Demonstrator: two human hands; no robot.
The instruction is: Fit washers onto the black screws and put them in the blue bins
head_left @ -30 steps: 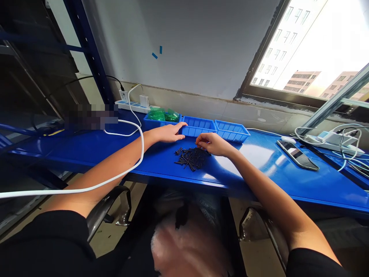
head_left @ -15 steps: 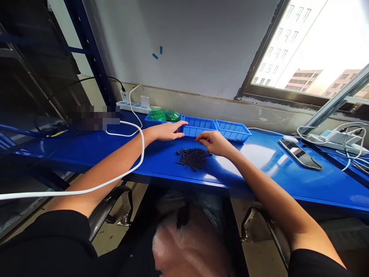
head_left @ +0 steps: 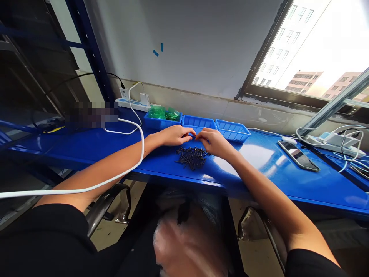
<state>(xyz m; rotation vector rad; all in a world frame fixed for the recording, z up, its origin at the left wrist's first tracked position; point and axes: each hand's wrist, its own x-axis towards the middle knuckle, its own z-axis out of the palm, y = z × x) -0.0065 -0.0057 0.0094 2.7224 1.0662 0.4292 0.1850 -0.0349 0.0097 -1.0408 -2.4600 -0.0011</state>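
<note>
A loose pile of black screws (head_left: 192, 158) lies on the blue tabletop between my forearms. Just behind the pile, my left hand (head_left: 175, 135) has its thumb and fingers drawn together, the tips pointing right. My right hand (head_left: 212, 141) pinches from the other side, its fingertips almost meeting the left ones. Whatever is between the fingers of either hand is too small to make out. Behind the hands stands a blue bin (head_left: 198, 121), flanked by a second blue bin (head_left: 233, 131) on the right and a third blue bin (head_left: 161, 123) holding green plastic packets (head_left: 158, 112).
A white cable (head_left: 121, 177) crosses over my left forearm. On the right side of the blue table (head_left: 271, 179) lie a phone (head_left: 298, 155) and a power strip (head_left: 336, 144) with tangled cables. Another power strip (head_left: 131, 104) sits at the back left by the wall.
My left hand has come away from the middle bin's front, moving right and closing its fingers near my right hand's fingertips. My right hand has barely moved.
</note>
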